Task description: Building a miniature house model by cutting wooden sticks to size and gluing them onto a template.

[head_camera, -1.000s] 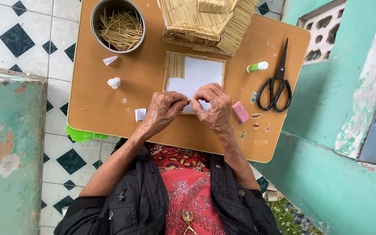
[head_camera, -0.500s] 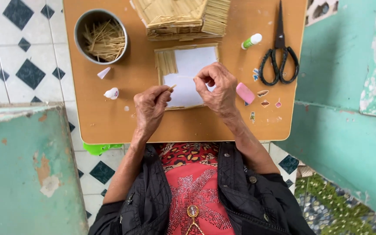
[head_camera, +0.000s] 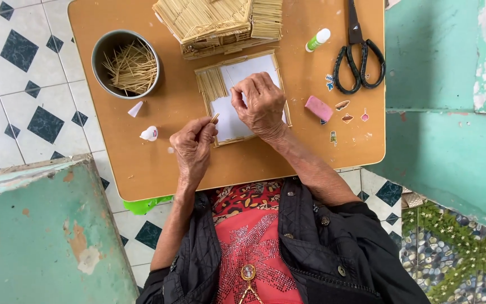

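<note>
Wooden sticks everywhere: left hand (head_camera: 193, 147) pinches a thin stick (head_camera: 214, 118) in its fingers, right hand (head_camera: 261, 104) presses flat on the white card panel (head_camera: 237, 101) mid-tabletop (head_camera: 142, 163). If that hand slips, I'd guess the glued row (head_camera: 212, 84) shifts.

My right hand (head_camera: 261, 104) is covering the middle of the white panel (head_camera: 243, 101), so whatever my fingertips are pressing there is staying out of sight. My left hand (head_camera: 193, 147) is closing round a thin stick (head_camera: 214, 118), hiding all but its tip. The top edge is cutting off the straw house (head_camera: 220, 22) and the scissors (head_camera: 358, 53) blades. The small stickers (head_camera: 347, 104) beside the pink eraser (head_camera: 318, 108) are showing too tiny for me to tell their pictures. Under the table's (head_camera: 142, 169) near edge, a green thing (head_camera: 147, 204) is peeking out, mostly hidden.
</note>
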